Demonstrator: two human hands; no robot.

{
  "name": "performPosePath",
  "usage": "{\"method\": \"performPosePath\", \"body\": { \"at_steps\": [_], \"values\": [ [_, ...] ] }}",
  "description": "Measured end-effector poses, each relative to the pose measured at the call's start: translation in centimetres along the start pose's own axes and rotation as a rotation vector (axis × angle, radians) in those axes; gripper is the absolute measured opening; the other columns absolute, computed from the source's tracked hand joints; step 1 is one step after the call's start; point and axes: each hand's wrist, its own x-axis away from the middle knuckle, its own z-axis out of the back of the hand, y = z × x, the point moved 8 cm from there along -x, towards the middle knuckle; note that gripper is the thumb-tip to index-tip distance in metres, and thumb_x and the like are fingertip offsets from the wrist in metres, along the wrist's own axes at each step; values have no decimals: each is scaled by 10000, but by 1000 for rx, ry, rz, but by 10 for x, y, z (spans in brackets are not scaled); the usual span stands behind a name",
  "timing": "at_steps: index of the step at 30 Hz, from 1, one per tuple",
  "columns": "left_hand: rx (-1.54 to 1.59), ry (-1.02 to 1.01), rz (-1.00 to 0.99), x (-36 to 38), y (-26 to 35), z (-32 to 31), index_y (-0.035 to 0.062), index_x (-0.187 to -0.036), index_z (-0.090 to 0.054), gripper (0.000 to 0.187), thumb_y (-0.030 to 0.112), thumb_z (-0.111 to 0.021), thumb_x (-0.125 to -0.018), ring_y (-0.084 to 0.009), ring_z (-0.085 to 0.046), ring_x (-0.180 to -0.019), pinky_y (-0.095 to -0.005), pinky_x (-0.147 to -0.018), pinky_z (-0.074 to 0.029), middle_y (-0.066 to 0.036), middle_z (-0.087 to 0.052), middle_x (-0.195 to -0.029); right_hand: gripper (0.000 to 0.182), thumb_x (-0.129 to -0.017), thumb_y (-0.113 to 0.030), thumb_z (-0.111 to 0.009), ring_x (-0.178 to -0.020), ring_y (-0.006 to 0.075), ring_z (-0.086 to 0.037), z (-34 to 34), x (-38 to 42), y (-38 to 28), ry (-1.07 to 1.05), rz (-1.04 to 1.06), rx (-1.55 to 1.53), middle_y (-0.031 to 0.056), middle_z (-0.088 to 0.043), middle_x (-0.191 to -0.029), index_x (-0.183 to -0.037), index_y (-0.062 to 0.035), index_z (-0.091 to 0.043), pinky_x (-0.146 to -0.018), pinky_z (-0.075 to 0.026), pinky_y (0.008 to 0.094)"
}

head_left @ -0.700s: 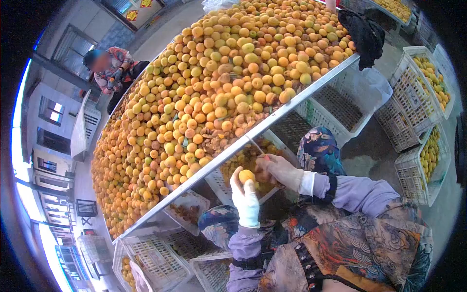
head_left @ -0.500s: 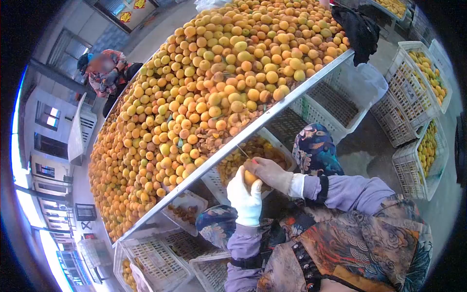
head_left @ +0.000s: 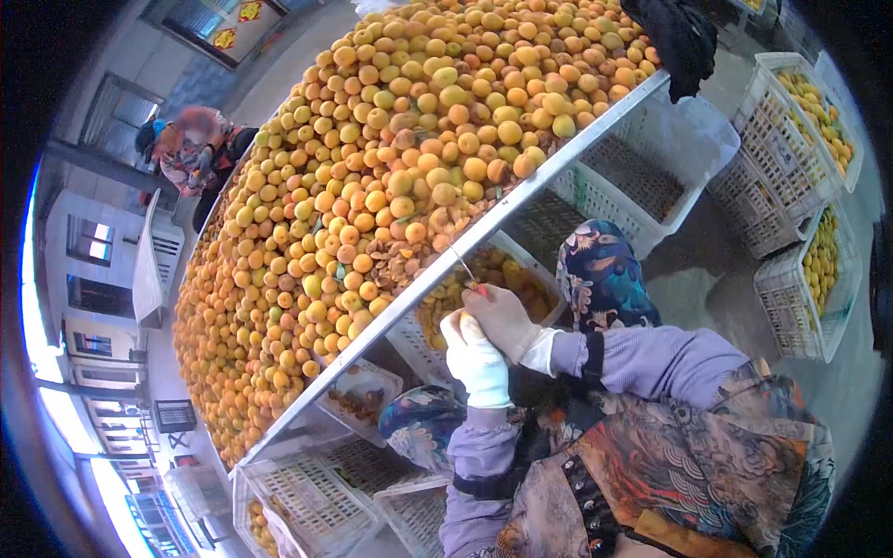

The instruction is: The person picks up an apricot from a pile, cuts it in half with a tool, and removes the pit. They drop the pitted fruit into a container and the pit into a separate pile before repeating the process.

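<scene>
The left hand [head_left: 478, 358] and right hand [head_left: 503, 323] press together; whether fruit is between them cannot be told. The right closes around a red-handled tool [head_left: 462, 265], its thin shaft pointing to 11 o'clock. A crate [head_left: 551, 280] of cut fruit lies below them, showing toward 1 o'clock. From the hands, the fruit heap [head_left: 372, 205] spreads at 11 o'clock, a black cloth [head_left: 677, 45] hangs at 1, and another person [head_left: 191, 158] is at 10.

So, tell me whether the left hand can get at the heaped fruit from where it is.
Probably yes: only the metal edge seems to lie between the left hand and the heaped fruit. It would likely first have to come away from the right hand.
</scene>
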Motion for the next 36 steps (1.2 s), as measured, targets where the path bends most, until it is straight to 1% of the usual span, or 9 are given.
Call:
{"method": "performPosePath", "body": {
  "at_steps": [1, 6, 8, 9, 11, 14, 22, 25, 36],
  "values": [
    [32, 15, 46, -2, -8, -1, 48, -1035, -542, 276, 275, -415, -939, -362, -606, -791, -409, -694, -462, -201, -616, -897, 241, -870, -238, -535, -665, 134, -553, -3, -4, 3, -21, -47, -2, 78, -599, -703, -818, -8, -583, -619, -442, 302],
    [383, -83, 150, -11, -28, -11, 35, -921, -482, 295, 281, -340, -998, -101, -453, -785, -248, -731, -414, -44, -498, -825, 303, -846, -305, -546, -655, 211, -588, 2, 7, -16, -16, 75, 315, 177, -593, -708, -815, -5, -564, -614, -453, 347],
    [503, -84, 185, -12, -36, -7, 57, -918, -474, 315, 319, -321, -1003, -106, -477, -778, -249, -717, -428, -38, -504, -852, 268, -859, -271, -542, -654, 197, -596, 0, 6, -20, -74, 98, 306, 127, -595, -677, -810, -8, -559, -600, -452, 339],
    [707, -119, 467, -6, -52, -8, 67, -929, -476, 332, 358, -331, -995, -116, -487, -754, -254, -707, -431, -33, -497, -864, 218, -872, -219, -541, -659, 148, -572, -7, 10, -5, -227, -145, 34, 61, -581, -674, -810, -11, -555, -593, -445, 310],
    [1045, 30, 839, 5, -48, -16, 84, -968, -497, 394, 460, -378, -955, -145, -477, -642, -270, -655, -416, -17, -474, -815, 198, -877, -199, -542, -664, 122, -551, -5, -3, 1, -190, -91, -18, 36, -569, -683, -809, -13, -552, -589, -437, 290],
    [1388, -482, 635, 0, -69, -24, 35, -1038, -529, 551, 553, -400, -902, -176, -428, -631, -337, -670, -390, -44, -457, -689, 187, -877, -193, -559, -673, 79, -499, 4, -12, -3, -128, 82, 21, 19, -559, -713, -820, -15, -556, -594, -422, 251],
    [1402, -236, 745, 15, -71, -12, 4, -1129, -510, 625, 571, -374, -903, -209, -440, -642, -366, -688, -394, -72, -493, -663, 190, -875, -229, -559, -596, 124, -531, 9, -17, -48, -95, 340, 373, 39, -571, -716, -826, -45, -566, -557, -434, 258],
    [1337, -248, 639, 15, -61, -6, 16, -1154, -508, 640, 584, -357, -902, -218, -445, -607, -375, -655, -402, -79, -496, -668, 177, -867, -209, -541, -434, 83, -452, 1, -6, -58, -241, -81, -406, 36, -524, -642, -767, -62, -542, -384, -356, 214],
    [1230, -743, 636, 53, -6, -28, 0, -1044, -487, 671, 614, -247, -914, -228, -516, -498, -316, -507, -424, -154, -548, -646, 366, -922, -326, -495, -372, 74, -359, -15, 36, -127, -723, 265, -447, -12, -421, -474, -640, -93, -473, -365, -259, 219]
  ]
}}
